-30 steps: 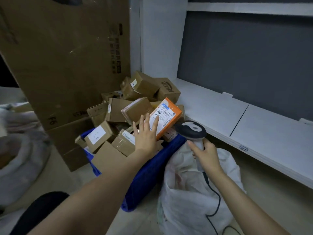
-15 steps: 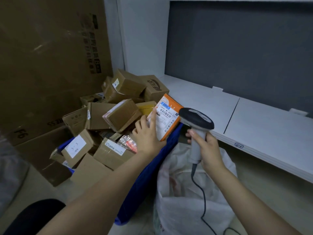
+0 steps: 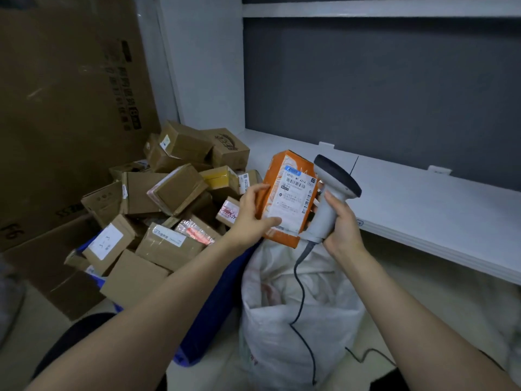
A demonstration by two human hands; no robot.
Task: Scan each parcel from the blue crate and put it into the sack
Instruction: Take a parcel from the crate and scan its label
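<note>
View: head camera.
Left hand [image 3: 248,215]: thumb and fingers grip the upright orange cardboard parcel [image 3: 284,218].
Right hand [image 3: 342,221]: fingers wrapped round the grey handheld scanner [image 3: 329,193], just beside the parcel.
White woven sack [image 3: 296,306]: beneath both hands' fingers.
Blue plastic crate [image 3: 214,320]: lower left of the fingers.

Mount: one wide-angle camera worn on the person's head.
Facing: forward and down, toward a corner where a large cardboard box [image 3: 70,108] at upper left meets a grey wall panel [image 3: 380,94] at upper right.
Own body: both forearms enter from the bottom edge and rise to mid-frame.
Nearness: close. The left hand [image 3: 248,218] holding an orange parcel [image 3: 290,198] and the right hand [image 3: 342,221] gripping a barcode scanner [image 3: 335,179] sit just right of centre.
Left of centre: blue crate [image 3: 222,292] heaped with parcels.
Bottom centre: white sack [image 3: 282,320].
Right: white shelf [image 3: 423,198], running diagonally to the right edge.
</note>
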